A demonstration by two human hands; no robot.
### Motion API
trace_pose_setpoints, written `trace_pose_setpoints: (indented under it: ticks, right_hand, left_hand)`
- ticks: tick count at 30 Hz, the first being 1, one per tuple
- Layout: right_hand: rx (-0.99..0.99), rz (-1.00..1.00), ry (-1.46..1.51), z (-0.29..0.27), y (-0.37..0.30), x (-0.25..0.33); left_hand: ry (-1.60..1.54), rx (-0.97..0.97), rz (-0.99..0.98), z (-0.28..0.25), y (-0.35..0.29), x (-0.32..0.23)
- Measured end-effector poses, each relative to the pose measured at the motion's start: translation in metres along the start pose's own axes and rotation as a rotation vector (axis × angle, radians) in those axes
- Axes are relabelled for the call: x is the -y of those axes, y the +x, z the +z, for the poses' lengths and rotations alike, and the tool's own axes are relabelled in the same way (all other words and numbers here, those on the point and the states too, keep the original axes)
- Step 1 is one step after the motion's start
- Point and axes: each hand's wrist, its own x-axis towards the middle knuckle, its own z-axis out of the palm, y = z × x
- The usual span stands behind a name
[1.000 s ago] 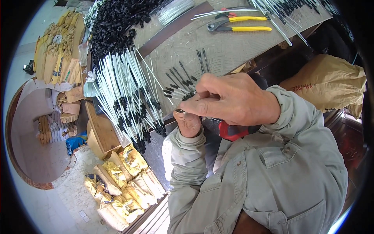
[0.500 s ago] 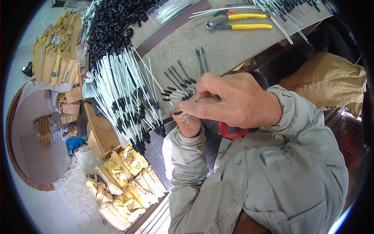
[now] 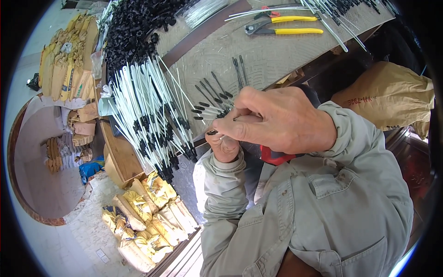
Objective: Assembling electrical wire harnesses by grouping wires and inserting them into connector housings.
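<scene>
My right hand [image 3: 288, 121] is closed in a pinch over my left hand, at the near edge of the table. A sliver of something thin shows between its thumb and forefinger; its kind is hidden. Partly covered below it, my left hand [image 3: 225, 147] has its fingers closed around a small black piece [image 3: 212, 132], with a pale bit beside it. Just beyond both hands, several thin rods with black ends [image 3: 208, 111] fan out. Whether the left hand holds any of these I cannot tell.
Left of my hands lies a large bundle of white rods with black ends [image 3: 145, 99], below a heap of black parts [image 3: 129, 34]. Yellow-handled cutting pliers [image 3: 295, 31] lie farther back. Wrapped packages [image 3: 147, 221] sit low at left; a brown sack [image 3: 383, 94] stands at right.
Both hands keep their hold and nearly the same place. The whole view has shifted very slightly.
</scene>
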Motion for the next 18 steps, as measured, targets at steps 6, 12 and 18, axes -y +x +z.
trace_pose_setpoints:
  ticks: [6,12,18]
  right_hand:
    - [0.001,-0.027,0.01,-0.002,0.002,0.0]
    - [-0.028,-0.066,-0.01,0.0,0.003,-0.001]
    - [-0.065,-0.104,-0.013,-0.003,0.007,-0.003]
  left_hand:
    - [-0.247,-0.15,-0.185,-0.004,-0.013,0.008]
    - [-0.778,-0.13,-0.373,0.001,-0.004,0.0]
    - [-0.604,-0.091,-0.474,-0.001,-0.004,-0.002]
